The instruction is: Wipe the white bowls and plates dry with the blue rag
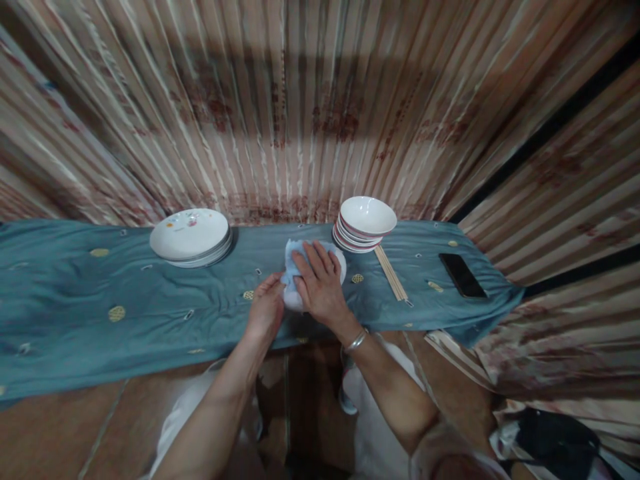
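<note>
A round white dish (341,264) is held over the near side of the table, and a light blue cloth (294,249) covers most of it. My left hand (268,301) pinches the left edge of the dish, where the cloth also reaches its fingers. Lying on top of the cloth is my right hand (321,281), its fingers stretched out and spread, pressing down over the dish. Whether the dish is a plate or a bowl cannot be told, since cloth and hands hide its middle.
A stack of white plates (193,233) with a floral print stands on the left. To the right are stacked white bowls (367,217), several chopsticks (391,273) and a black phone (463,275). The blue-green tablecloth (165,313) hangs over the near edge; a pleated curtain (300,133) closes the back.
</note>
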The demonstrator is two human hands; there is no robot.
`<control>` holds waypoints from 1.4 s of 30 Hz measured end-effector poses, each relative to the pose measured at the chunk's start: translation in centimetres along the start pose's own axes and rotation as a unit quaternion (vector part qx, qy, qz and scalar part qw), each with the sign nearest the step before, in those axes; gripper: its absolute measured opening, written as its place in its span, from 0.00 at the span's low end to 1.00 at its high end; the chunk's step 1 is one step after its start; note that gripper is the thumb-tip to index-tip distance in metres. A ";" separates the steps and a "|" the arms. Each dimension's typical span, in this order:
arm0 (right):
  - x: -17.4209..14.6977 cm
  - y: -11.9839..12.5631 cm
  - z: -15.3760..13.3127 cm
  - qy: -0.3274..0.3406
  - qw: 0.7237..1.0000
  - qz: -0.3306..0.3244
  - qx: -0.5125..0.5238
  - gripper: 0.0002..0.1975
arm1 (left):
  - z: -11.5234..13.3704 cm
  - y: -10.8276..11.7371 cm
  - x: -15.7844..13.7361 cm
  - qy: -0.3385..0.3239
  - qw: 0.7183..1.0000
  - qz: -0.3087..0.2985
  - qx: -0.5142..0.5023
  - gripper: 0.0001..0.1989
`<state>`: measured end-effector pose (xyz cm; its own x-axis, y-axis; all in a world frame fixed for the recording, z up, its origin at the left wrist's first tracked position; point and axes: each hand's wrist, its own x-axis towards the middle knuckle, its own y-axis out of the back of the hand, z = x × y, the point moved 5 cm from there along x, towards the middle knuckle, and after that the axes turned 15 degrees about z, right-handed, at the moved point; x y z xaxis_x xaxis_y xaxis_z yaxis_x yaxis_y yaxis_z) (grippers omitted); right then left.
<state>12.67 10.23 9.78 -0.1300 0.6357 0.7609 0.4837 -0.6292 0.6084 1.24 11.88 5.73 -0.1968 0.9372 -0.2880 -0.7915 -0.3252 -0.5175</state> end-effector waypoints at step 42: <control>-1.1 -0.2 4.6 -0.148 0.976 0.066 0.145 0.26 | -0.5 0.0 -0.3 0.037 0.997 0.032 -0.056 0.14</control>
<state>16.71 11.65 7.78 0.1843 0.6867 0.7032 0.7100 -0.5878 0.3878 1.59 11.54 5.45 -0.1989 0.9034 -0.3798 -0.7086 -0.4003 -0.5811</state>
